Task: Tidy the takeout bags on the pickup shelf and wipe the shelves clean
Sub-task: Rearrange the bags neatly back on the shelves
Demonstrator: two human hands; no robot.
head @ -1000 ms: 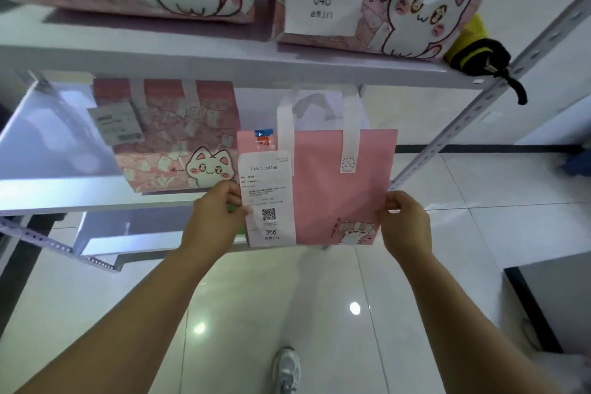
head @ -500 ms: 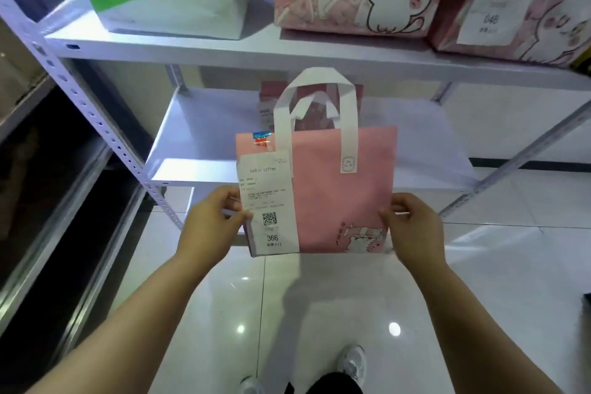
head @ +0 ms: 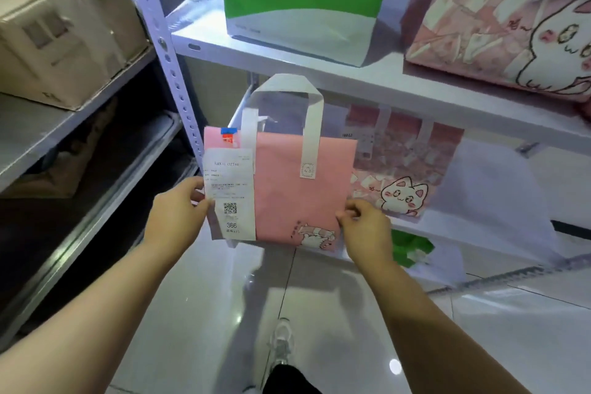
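Head view: pink takeout bag (head: 297, 189) is at frame centre, held upright in the air, in front of the left end of the middle shelf (head: 499, 189). Whether it touches the shelf edge, cannot tell. Left hand (head: 179, 214) pinches the bag's left edge at the receipt (head: 230, 198). Right hand (head: 364, 227) pinches the lower right edge, fingers curled. A cat-print bag (head: 399, 176) stands on that shelf, just right of and behind it.

Likely step: placing the bag. To do it well:
- keep the bag level and the receipt facing out
- slide it into the bare spot left of the cat-print bag
- duck the handles (head: 284, 96) under the upper shelf (head: 319, 67)
- seat the base flat before letting go
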